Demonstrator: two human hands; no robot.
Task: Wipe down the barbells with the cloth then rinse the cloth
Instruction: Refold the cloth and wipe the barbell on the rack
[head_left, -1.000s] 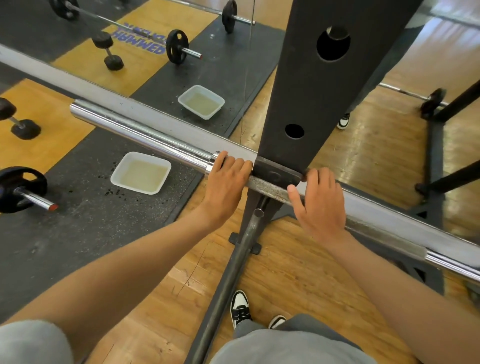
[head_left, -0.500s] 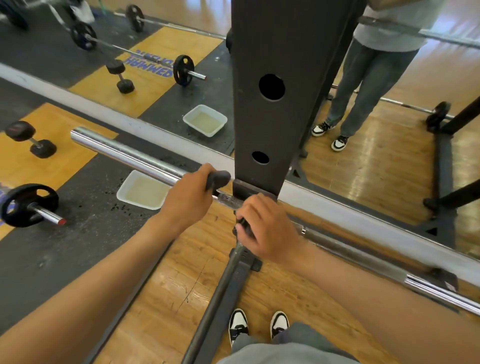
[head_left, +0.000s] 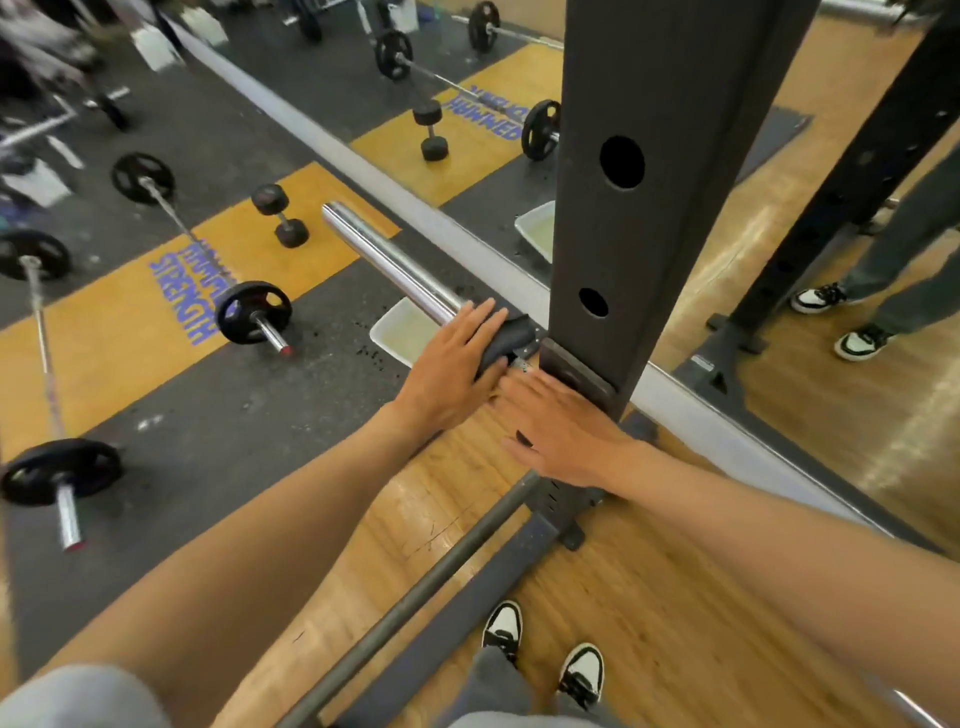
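Changed since half a second ago: both hands have uncurled from their fists and now lie flat, the view has swung left to take in more of the mat floor. Left hand (head_left: 451, 370): fingers straight, laid over the dark cloth (head_left: 501, 338), pressing it onto the barbell (head_left: 395, 262) just left of the rack upright (head_left: 660, 208); not curled round it. Right hand (head_left: 563, 428): fingers extended and relaxed, gripping nothing, palm down just below the cloth and in front of the upright's foot, its fingertips touching or nearly touching the left hand. Cloth: bunched on the bar where the chrome sleeve ends, touching the bracket at the upright's left face. Barbell: chrome sleeve runs up and left away from the upright, free end bare. Tray (head_left: 402, 332): white, shallow, holding pale liquid, on the black mat beneath the sleeve, left of the upright, partly hidden by the left hand. Mirror (head_left: 831, 364): behind the upright, showing a second tray image and a pair of legs in black-and-white shoes. Loaded barbells (head_left: 254, 312): several on the mat, well left of the upright. Dumbbell (head_left: 280, 214): on the yellow panel, left of the upright beyond the sleeve. Wearer's shoes (head_left: 540, 660): black-and-white, on the wooden floor below the upright
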